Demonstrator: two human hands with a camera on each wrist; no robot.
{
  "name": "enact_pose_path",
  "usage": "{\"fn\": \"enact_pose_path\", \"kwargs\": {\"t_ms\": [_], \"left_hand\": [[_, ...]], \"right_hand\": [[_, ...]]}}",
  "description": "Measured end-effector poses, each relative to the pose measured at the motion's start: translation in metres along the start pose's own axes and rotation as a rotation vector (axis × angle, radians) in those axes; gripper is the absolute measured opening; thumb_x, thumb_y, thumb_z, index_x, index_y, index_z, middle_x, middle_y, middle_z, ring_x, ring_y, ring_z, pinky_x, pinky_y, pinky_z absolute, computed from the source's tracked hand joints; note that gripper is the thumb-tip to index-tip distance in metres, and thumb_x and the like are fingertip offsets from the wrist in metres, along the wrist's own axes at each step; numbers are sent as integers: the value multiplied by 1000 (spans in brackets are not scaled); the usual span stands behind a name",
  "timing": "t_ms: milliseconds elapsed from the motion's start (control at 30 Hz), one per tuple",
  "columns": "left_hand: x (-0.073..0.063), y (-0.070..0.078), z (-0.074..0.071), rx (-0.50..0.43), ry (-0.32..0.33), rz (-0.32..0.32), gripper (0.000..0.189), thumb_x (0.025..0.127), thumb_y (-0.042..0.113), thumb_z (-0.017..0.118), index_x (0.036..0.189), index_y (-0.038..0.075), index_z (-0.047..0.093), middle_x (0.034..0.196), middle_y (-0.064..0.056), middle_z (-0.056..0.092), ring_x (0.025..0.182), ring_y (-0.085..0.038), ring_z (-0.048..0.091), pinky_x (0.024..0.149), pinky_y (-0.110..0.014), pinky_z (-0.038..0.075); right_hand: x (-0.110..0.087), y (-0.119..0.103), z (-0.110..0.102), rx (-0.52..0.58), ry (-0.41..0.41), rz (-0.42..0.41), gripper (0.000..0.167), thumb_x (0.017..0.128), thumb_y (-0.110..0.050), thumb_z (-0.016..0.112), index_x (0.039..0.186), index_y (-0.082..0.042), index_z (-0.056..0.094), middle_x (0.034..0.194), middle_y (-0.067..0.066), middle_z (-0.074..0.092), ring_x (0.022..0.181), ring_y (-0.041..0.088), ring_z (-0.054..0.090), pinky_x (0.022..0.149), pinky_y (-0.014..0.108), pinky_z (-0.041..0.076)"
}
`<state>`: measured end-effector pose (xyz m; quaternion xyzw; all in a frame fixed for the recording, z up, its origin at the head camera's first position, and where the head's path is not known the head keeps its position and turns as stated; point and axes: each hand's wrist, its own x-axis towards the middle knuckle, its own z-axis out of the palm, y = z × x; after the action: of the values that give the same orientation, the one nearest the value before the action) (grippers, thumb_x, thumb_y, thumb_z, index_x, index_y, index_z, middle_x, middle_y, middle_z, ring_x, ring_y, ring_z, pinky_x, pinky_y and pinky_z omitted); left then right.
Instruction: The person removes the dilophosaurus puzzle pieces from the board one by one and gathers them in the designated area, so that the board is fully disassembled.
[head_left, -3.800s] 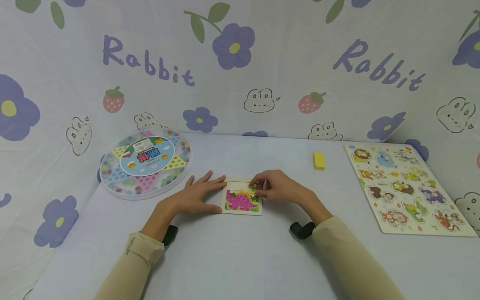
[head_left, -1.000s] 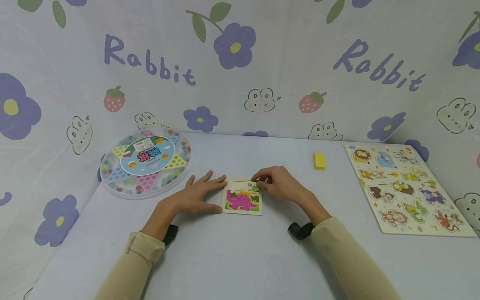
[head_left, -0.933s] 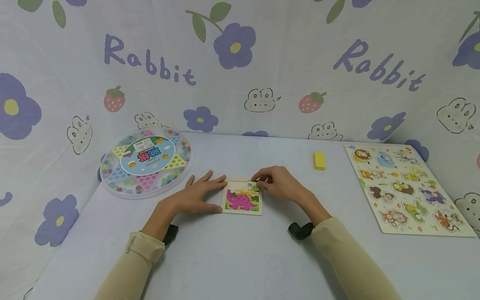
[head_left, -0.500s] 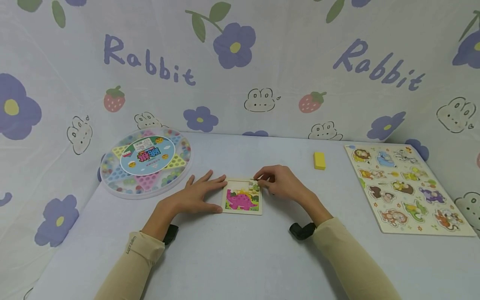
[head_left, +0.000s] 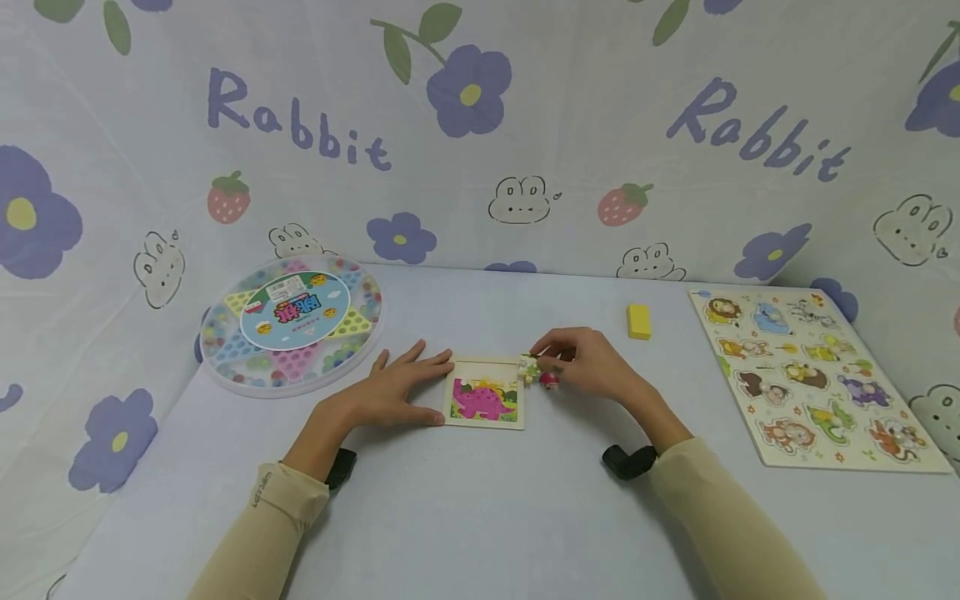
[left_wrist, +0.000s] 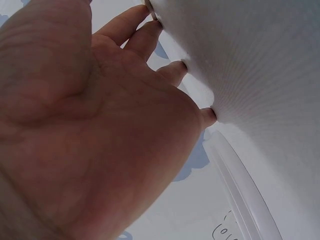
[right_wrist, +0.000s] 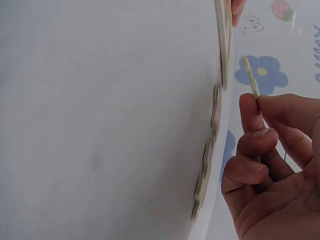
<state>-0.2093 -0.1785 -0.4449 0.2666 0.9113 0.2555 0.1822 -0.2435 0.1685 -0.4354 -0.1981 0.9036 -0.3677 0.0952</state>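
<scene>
A small wooden jigsaw puzzle tray (head_left: 486, 426) lies mid-table, with a pink dinosaur picture (head_left: 482, 402) in its lower part and bare pale backing along the top. My left hand (head_left: 393, 390) is spread flat at the tray's left side, its thumb and fingertips at the rim. Just off the tray's right edge, my right hand (head_left: 588, 362) pinches a green-and-white jigsaw piece (head_left: 529, 368), seen edge-on as a thin jigsaw piece (right_wrist: 252, 80) in the right wrist view. A red piece (head_left: 550, 381) shows below the right fingers. Loose pieces (right_wrist: 202, 175) lie on the table beneath the right hand.
Back left lies a round Chinese checkers set (head_left: 296, 312), close beyond the left hand. A yellow block (head_left: 638, 322) is behind the right hand. On the right is an animal peg board (head_left: 817, 375). A printed cloth (head_left: 450, 208) hangs behind the table.
My right hand has moved right from the tray's upper right corner with the green-and-white jigsaw piece, baring the backing there. The left hand keeps its place.
</scene>
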Motion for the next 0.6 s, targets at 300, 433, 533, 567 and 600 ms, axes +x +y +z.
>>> {"fn": "enact_pose_path", "kwargs": {"t_ms": [300,433,533,567,600], "left_hand": [[0,-2,1,9,-1,-3,85,94,46,78,166,24,38,179,7,22,170,-32,-2,129,-73,-8],[1,-2,0,11,-6,-4,86,94,47,77,166,25,37,179,7,22,170,-32,-2,129,-73,-8],[2,-3,1,11,-10,-9,86,94,48,77,167,26,36,179,9,21,170,-31,-3,130,-72,-9],[1,-3,1,11,-11,-10,86,94,48,77,167,26,36,179,9,21,170,-31,-3,130,-72,-9],[1,-3,1,11,-12,-10,86,94,48,77,167,26,36,179,9,20,170,-31,-3,130,-72,-9]], "right_hand": [[-17,23,-21,10,14,45,17,99,-14,71,114,-14,78,104,6,76,91,21,64,78,29,53],[-26,35,-31,-1,9,62,16,100,-16,71,114,-14,78,103,6,75,91,19,63,79,27,52],[-32,43,-38,-9,6,71,15,100,-16,71,113,-14,78,102,6,75,89,19,62,77,25,51],[-34,46,-41,-10,3,72,15,100,-17,71,113,-14,78,102,6,75,89,18,62,77,25,51],[-37,47,-43,-10,1,74,15,100,-16,71,113,-14,78,101,6,75,88,18,62,76,25,51]]}}
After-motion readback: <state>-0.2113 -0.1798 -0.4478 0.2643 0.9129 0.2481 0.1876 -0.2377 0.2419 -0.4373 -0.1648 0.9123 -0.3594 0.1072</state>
